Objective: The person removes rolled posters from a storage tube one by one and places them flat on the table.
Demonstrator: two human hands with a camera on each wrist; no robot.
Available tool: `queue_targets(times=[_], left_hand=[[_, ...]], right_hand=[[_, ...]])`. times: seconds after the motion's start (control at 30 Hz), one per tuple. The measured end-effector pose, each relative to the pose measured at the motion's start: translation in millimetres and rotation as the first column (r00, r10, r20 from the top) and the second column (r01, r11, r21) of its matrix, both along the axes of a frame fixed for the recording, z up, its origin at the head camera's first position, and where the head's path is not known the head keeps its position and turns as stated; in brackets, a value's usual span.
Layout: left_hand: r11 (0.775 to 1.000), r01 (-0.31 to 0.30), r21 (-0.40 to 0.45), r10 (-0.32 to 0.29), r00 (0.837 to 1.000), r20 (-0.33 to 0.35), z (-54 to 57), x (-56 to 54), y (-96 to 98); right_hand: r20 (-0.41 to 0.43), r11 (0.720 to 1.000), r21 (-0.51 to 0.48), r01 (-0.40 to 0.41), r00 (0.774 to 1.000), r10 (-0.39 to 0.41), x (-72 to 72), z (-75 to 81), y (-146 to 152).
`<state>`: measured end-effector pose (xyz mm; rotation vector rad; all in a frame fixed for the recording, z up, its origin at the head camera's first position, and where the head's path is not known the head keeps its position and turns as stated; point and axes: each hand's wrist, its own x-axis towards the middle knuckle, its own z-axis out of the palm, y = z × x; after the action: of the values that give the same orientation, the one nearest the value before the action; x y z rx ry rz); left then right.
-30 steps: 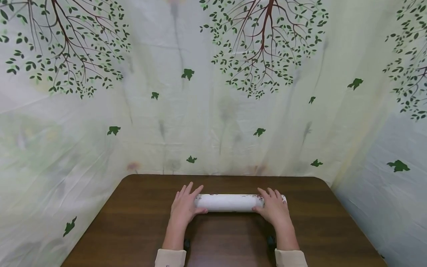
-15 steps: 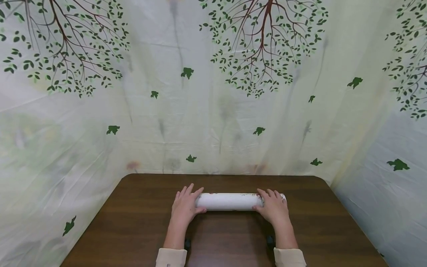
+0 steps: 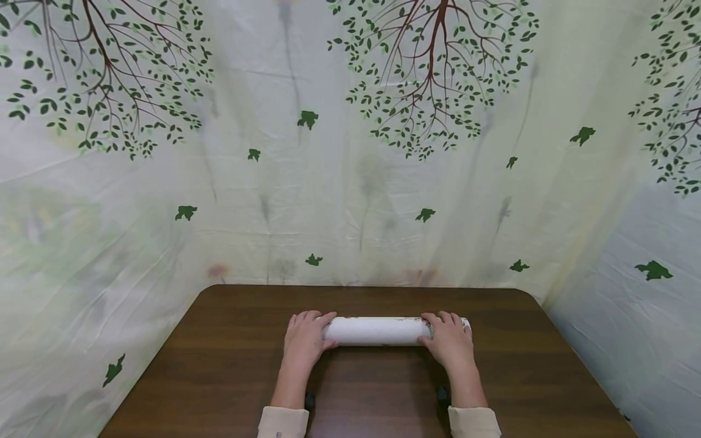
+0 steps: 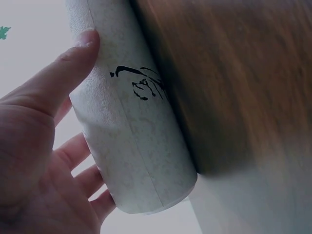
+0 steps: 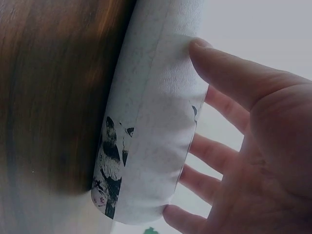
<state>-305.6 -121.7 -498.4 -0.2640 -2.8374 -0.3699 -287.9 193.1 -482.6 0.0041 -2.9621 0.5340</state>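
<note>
A white, textured roll of wallpaper (image 3: 378,331) lies crosswise on the brown wooden table, towards its far side. Dark printed patterns mark its surface near both ends, clearest in the wrist views. My left hand (image 3: 303,339) grips the left end, its thumb on the near side and its fingers going over the top. In the left wrist view the thumb (image 4: 80,56) presses on the roll's surface. At the other end, my right hand (image 3: 451,342) holds the roll the same way; its fingers (image 5: 214,151) show behind the roll in the right wrist view.
The wood-grain table (image 3: 378,389) has rounded far corners. Right behind it hangs a pale curtain (image 3: 372,182) printed with trees and green leaves, which also covers both sides. Small black devices (image 3: 443,395) sit at the wrists, beside light cuffs (image 3: 474,421).
The left hand's raised fingers have come down and curled over the roll's end. Both hands have shifted very slightly inward, while the roll stays nearly in place.
</note>
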Motion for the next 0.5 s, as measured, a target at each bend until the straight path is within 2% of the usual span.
queue_targets(times=[0.13,0.5], left_hand=[[1.000,-0.003,-0.014,0.004,1.000,0.022,0.2,0.5,4.1],[0.998,-0.008,-0.055,0.008,1.000,-0.009,2.3,1.2,14.2]], right_hand=[[-0.001,1.000,0.006,0.009,1.000,-0.009,0.3,-1.5,3.2],[0.009,1.000,0.002,0.013,1.000,-0.013,-0.1,0.6,11.7]])
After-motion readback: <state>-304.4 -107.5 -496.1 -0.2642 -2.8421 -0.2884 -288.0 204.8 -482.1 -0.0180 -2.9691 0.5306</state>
